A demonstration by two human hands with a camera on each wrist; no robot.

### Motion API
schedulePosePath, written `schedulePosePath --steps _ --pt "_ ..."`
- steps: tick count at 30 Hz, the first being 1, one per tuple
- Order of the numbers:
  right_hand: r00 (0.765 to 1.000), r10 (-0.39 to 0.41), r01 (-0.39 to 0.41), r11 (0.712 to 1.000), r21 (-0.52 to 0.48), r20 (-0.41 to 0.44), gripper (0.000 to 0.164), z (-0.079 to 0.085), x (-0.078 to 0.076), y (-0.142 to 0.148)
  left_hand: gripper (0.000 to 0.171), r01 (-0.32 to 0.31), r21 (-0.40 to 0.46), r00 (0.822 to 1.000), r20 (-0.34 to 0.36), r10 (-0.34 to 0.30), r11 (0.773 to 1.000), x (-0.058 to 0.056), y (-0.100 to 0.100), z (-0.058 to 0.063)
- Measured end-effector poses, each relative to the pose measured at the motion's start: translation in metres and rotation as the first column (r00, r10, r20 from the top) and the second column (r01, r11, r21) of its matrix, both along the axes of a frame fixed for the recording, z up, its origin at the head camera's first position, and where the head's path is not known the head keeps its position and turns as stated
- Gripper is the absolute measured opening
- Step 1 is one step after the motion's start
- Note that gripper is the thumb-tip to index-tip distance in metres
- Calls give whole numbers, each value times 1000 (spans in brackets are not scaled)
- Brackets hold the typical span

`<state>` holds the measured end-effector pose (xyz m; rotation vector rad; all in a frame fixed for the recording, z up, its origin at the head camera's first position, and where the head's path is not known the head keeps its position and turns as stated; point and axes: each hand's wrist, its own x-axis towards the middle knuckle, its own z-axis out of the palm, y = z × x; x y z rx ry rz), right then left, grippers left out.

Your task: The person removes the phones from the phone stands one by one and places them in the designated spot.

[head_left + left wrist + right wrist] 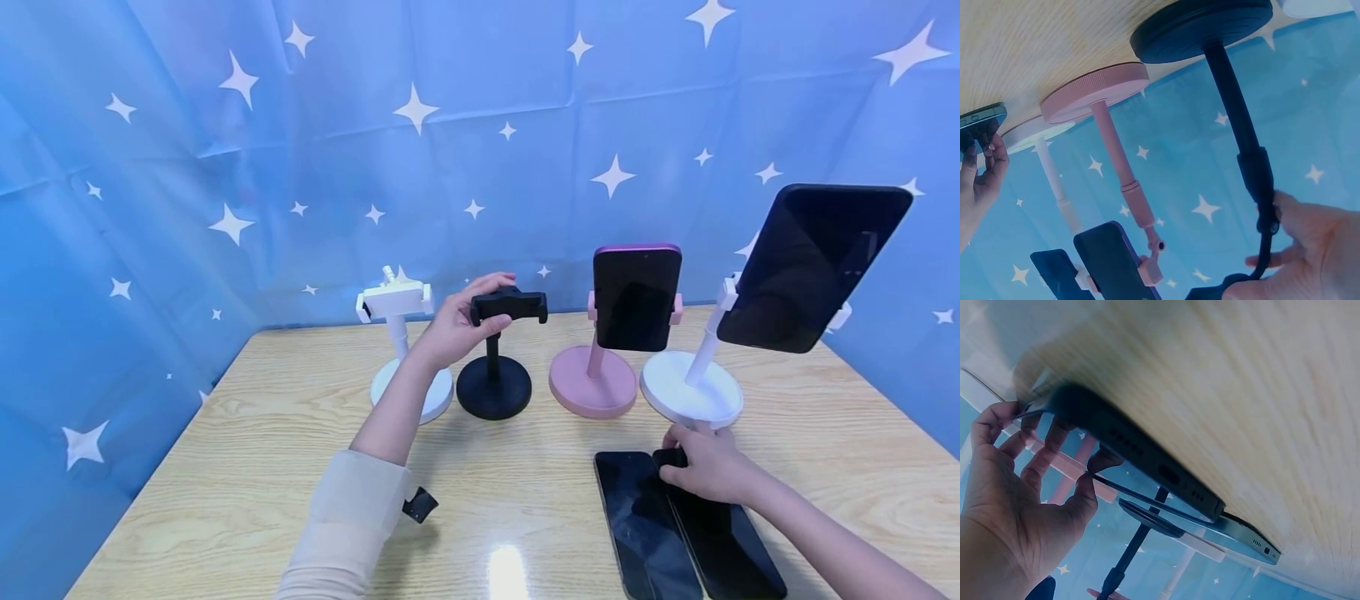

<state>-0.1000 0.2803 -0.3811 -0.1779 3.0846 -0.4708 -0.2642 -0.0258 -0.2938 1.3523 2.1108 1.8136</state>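
My left hand (pixel 457 325) grips the clamp head of a black phone stand (pixel 493 388), its thumb across the front of the clamp. The clamp holds no phone. In the left wrist view the stand's post (pixel 1232 100) runs from the round base to that hand. With thumb and fingers my right hand (pixel 705 462) holds the far end of a dark phone (pixel 731 546) on the table. A second dark phone (pixel 645 521) lies right beside it, on its left. In the right wrist view the fingers (pixel 1054 434) curl around the phone's edge.
A white stand (pixel 397 300) with no phone is left of the black one. On the right, a pink stand (pixel 592 383) bears a phone (pixel 637 300), and another white stand (pixel 690 392) bears a large tablet (pixel 813 267). A small black piece (pixel 420 505) lies by the left sleeve.
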Motion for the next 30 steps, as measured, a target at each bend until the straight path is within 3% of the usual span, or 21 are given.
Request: schedulePosePath --steps 8,13,15,17,20,23,25,28,30 --pt "999 32 -32 999 -2 -7 25 0 2 5 38 0 30 999 34 -1 1000 3 2 -1" --pt "997 80 -80 997 -8 25 28 3 2 9 43 -20 62 993 118 13 998 8 2 -3" --pt "993 109 -108 994 -16 38 31 5 2 11 47 -40 79 980 199 24 996 11 1 -5" --pt "989 134 -132 991 -24 61 33 7 2 12 51 -77 91 956 291 47 993 14 -2 -6" --pt "981 160 -155 986 -55 110 37 13 2 15 49 -143 103 926 365 96 984 19 -7 -10" --pt "971 167 -152 984 -97 173 41 21 2 16 43 -225 60 907 377 186 973 24 -14 -15" --pt "965 160 -137 983 -120 210 43 28 2 16 39 -248 -2 904 359 232 969 27 -18 -18" --pt "965 137 -112 986 -122 222 46 39 2 13 37 -219 -105 908 341 242 970 34 -20 -23" --pt "972 111 -88 990 -114 208 49 46 2 10 36 -179 -163 924 310 223 970 38 -19 -26"
